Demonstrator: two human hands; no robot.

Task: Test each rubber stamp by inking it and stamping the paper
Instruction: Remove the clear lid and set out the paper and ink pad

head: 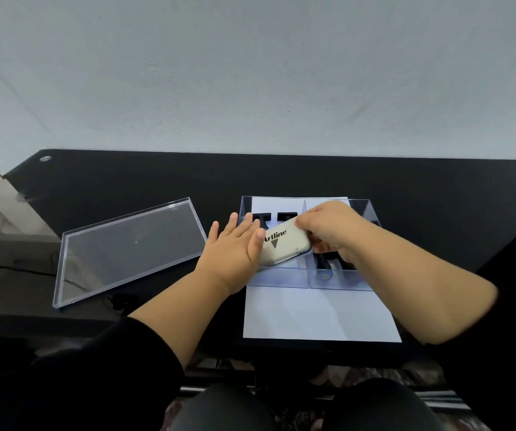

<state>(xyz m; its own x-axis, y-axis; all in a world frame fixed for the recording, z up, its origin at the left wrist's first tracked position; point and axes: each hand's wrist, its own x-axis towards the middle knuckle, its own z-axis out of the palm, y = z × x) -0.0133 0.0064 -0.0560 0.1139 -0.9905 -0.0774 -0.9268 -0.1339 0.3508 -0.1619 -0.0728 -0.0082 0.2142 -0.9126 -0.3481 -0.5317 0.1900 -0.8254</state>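
Note:
A closed white ink pad case point(283, 246) marked "Artline" is tilted above the left compartment of a clear plastic box point(337, 283). My right hand point(328, 228) grips its far right end. My left hand point(235, 247) lies flat against the box's left side, fingers spread, thumb touching the pad's left edge. Two black rubber stamps point(262, 217) point(286, 216) lie at the back of the left compartment. More black stamps point(323, 262) lie in the right compartment, partly hidden by my right hand. The box stands on a white sheet of paper point(318, 315).
The box's clear lid point(126, 250) lies upturned on the black table point(126, 185) to the left. A dark cable point(17, 269) runs under the glass at the left. The table's front edge is close to my knees.

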